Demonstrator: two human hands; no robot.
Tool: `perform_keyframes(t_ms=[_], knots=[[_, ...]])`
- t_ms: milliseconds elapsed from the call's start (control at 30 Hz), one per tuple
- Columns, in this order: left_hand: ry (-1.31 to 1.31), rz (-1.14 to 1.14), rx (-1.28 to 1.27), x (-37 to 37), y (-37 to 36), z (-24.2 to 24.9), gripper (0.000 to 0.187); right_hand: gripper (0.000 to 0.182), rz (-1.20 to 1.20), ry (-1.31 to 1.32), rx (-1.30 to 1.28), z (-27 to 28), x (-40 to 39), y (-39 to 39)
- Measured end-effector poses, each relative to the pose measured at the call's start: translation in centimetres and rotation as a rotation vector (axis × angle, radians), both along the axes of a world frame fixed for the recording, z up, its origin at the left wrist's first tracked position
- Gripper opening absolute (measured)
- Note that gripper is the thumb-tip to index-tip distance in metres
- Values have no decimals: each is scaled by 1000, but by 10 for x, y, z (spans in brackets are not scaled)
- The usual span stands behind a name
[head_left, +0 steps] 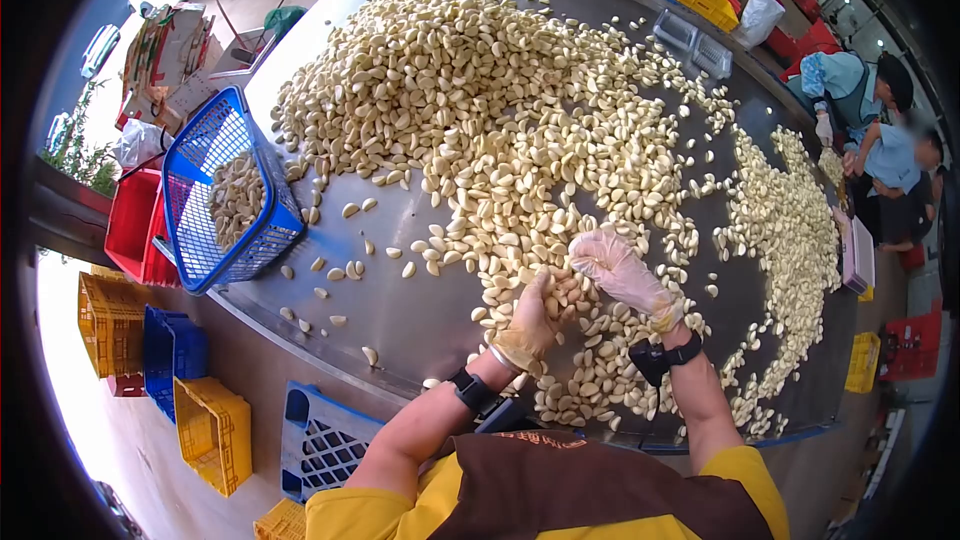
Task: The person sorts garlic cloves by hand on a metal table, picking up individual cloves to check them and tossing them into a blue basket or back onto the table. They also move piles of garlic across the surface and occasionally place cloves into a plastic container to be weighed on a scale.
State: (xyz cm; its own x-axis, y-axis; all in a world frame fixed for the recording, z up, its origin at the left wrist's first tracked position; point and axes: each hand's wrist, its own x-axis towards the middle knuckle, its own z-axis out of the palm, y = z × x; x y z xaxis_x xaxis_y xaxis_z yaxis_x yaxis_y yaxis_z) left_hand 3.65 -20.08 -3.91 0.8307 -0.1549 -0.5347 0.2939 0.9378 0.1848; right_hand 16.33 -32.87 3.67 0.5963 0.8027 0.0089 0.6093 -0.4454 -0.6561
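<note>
Pale peeled garlic cloves (420, 70) cover much of the metal table, heaped highest at the far side and thinner towards me. My left hand (528, 325) lies low among the nearer cloves, its thumb stretched forward and apart from the fingers, which are partly lost among the cloves. A thin glove is bunched near its wrist. Close beside it, my right hand (620, 272) wears a thin translucent glove and rests over cloves, its fingers reaching left, with the tips partly hidden. Neither hand visibly grips anything. Dark bands circle both wrists.
A blue basket (215, 275) holding cloves sits at the table's left edge. Clear plastic containers (692, 42) stand at the far edge. Another band of cloves (785, 240) runs along the right, near two people (870, 130). Yellow crates (215, 435) stand on the floor at left.
</note>
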Motion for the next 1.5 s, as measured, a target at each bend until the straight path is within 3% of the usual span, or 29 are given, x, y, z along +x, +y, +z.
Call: perform_keyframes(t_ms=[33,67,167,233,267,367,433,567,600,700,767,833,867,933,967,1033,1067,1133,1200,1300,1400,1433,1500], knots=[[6,4,-3,-1,2,1,36,19,98,180,-41,8,3,0],[-4,-8,-1,-1,3,2,36,19,98,184,-45,3,7,4],[-30,-30,-89,4,0,3,34,28,-2,61,43,-17,27,32],[-29,-110,-121,2,-2,5,33,36,70,-202,19,-28,35,53],[-18,-105,-140,2,-2,5,30,48,165,-400,-192,-37,39,56],[63,-73,-114,3,-3,10,27,58,189,-397,-239,-48,48,45],[25,-70,-118,1,0,19,23,63,138,-441,-408,-48,55,16],[12,-122,-34,0,1,40,24,67,-140,-515,-476,-54,62,-59],[-24,-167,-52,1,0,32,22,70,-189,-451,-629,-50,47,-70],[-16,-170,-97,7,7,44,21,73,-10,-251,-560,-34,-26,-80],[12,23,-161,14,21,43,20,72,87,-185,-474,-39,-80,-93],[3,195,-172,15,36,39,19,72,297,-201,-643,-5,-115,-87],[-26,255,-168,15,41,36,15,72,279,-192,-639,2,-121,-91],[48,327,-170,15,47,33,13,66,547,-125,-427,9,-129,-103],[33,359,-167,15,46,33,13,66,528,-119,-427,5,-130,-110],[31,338,-123,16,44,26,15,57,565,205,-78,-4,-116,-122],[2,299,-121,16,42,27,15,51,399,245,0,2,-102,-122],[-25,264,-120,13,37,24,16,38,41,-104,166,-19,-70,-124],[-63,52,-33,10,31,13,18,24,-398,-112,128,-17,-42,-115],[-4,-113,-25,6,19,15,19,16,-401,-305,-77,-20,-16,-98],[-13,-125,-12,6,19,17,19,15,-497,-511,-126,-38,9,-113],[-20,-108,-21,6,19,20,18,15,-497,-514,-130,-40,12,-119],[28,-75,24,7,18,25,17,15,-775,-162,135,-46,17,-131]])
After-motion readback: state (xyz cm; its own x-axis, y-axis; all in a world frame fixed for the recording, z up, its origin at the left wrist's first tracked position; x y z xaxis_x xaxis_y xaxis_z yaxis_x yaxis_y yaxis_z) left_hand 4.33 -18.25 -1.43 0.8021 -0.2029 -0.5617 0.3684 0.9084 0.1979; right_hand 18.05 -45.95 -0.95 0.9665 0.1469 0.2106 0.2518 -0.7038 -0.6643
